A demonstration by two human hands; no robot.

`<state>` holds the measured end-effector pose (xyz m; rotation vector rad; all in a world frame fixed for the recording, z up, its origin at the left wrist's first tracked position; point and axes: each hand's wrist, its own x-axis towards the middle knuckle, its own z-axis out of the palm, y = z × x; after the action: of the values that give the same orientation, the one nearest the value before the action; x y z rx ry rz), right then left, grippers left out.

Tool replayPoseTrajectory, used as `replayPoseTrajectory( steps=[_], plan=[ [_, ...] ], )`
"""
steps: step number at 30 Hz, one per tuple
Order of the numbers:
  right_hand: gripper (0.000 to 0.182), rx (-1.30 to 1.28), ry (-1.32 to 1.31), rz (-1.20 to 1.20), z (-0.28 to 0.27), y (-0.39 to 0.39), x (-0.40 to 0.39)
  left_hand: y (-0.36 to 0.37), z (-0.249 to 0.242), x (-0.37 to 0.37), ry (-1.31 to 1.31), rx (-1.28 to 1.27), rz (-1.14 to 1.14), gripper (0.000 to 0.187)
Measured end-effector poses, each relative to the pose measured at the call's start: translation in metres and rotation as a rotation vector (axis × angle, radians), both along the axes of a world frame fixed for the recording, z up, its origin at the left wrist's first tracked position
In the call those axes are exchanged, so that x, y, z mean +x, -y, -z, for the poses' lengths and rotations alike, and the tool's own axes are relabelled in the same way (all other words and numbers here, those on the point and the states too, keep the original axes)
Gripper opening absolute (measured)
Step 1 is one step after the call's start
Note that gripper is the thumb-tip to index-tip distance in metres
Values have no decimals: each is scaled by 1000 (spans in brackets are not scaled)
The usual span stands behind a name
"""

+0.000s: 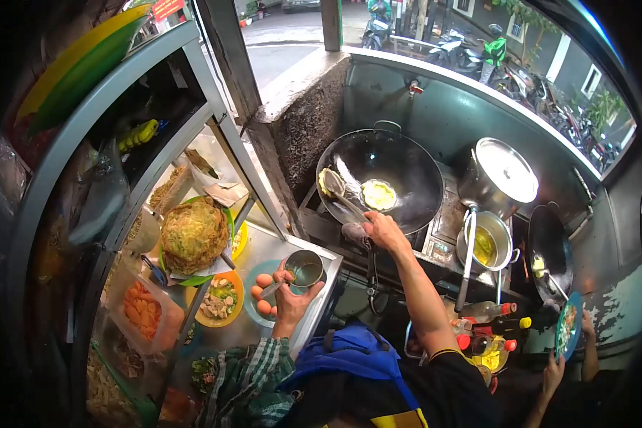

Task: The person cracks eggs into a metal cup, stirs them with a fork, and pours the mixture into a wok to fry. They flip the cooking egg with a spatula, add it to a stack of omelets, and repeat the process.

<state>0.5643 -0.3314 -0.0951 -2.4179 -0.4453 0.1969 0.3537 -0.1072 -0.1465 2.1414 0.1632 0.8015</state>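
My left hand (292, 299) holds a metal cup (306, 268) beside a blue plate (255, 314) with several brown eggs (262, 291). A small pale handle shows at its fingers. My right hand (385, 230) is closed on the handle of a ladle (349, 207), which reaches into a large black wok (421, 171). Yellow food lies at the ladle's bowl (332, 183). Near it in the wok lies a round yellow piece of food (378, 195). A tall pile of fried food (194, 235) sits left of the cup, behind the cabinet frame.
Right of the wok stand a lidded pot (505, 170), an open pot (484, 246) and a smaller wok (551, 242). Bottles (488, 310) stand below. Another person's hands (551, 374) hold a blue plate (568, 327) at right. The cabinet frame (222, 125) rises at left.
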Motion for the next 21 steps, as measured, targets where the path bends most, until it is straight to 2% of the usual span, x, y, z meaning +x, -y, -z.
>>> replayPoseTrajectory(
  steps=[2, 4, 7, 9, 13, 19, 21],
  plan=[
    [40, 99, -74, 51, 8, -2, 3, 2, -4, 3, 55, -15, 23, 80],
    [41, 69, -95, 59, -1, -11, 1, 3, -10, 4, 105, -30, 35, 78],
    [43, 18, -132, 65, -1, -17, 1, 0, -10, -6, 26, -8, 7, 82],
    [39, 52, -28, -12, -2, -5, 10, -2, -5, -11, 63, 111, -25, 86],
    [43, 42, -154, -25, -17, 22, 5, -2, -4, -20, 12, 13, -22, 94],
    [40, 2, -110, -41, -16, 16, -15, 0, -4, -21, -118, -15, -41, 102],
    [40, -9, -101, -27, -15, 13, -14, -2, 5, -15, 54, 62, -19, 97]
  ],
)
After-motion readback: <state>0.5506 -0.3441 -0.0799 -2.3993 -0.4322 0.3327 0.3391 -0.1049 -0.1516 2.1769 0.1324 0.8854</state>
